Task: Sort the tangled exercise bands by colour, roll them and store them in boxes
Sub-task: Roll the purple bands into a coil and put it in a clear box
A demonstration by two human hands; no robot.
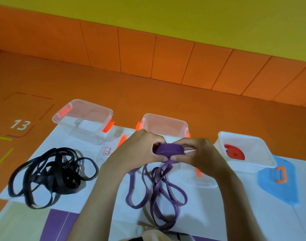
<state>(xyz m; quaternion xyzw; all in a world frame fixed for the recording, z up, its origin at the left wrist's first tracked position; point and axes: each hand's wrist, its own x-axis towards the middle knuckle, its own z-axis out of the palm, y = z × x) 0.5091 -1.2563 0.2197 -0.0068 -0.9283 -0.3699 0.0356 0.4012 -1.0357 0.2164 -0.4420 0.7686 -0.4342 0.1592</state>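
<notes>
Right before the middle clear box (166,122), your left hand (140,151) and right hand (201,154) are gripping the purple band roll (167,150), blocking its front; black bands (49,174) are lying left, red roll (234,153) is sitting in the white box (253,165) right.

One camera rides on the person's head, tipped forward and down over the white mat (204,223). It sits close. The forearms enter at 6 o'clock, and the left hand (140,150) and right hand (202,153) grip the purple band (169,150) at centre. The view is tilted, so the orange wall (166,53) slants across 12 o'clock.

Two clear boxes (89,126) (166,126), one white box (249,165), one blue lid (279,188), one red roll (234,153), one black tangle (61,181)
</notes>
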